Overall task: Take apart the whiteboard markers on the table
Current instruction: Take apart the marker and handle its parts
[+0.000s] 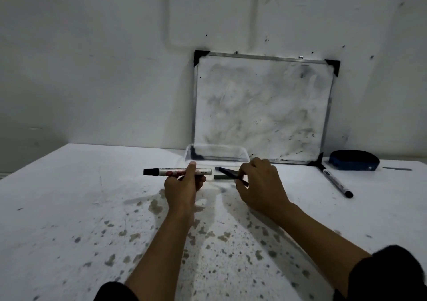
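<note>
My left hand (184, 185) grips a white whiteboard marker (176, 172) with a black cap, held level above the table with the cap pointing left. Just right of the marker's open end, my right hand (258, 185) pinches a thin dark tool (231, 175), which looks like tweezers, over a dark grey ink stick (225, 177). Whether the tool touches the stick I cannot tell. A second white marker (336, 181) with a black cap lies on the table at the right, apart from both hands.
A clear plastic tray (217, 155) stands just beyond my hands. Behind it a smudged whiteboard (263, 106) leans on the wall. A blue eraser (353, 160) sits at the far right. The white table (69, 196) is speckled with stains.
</note>
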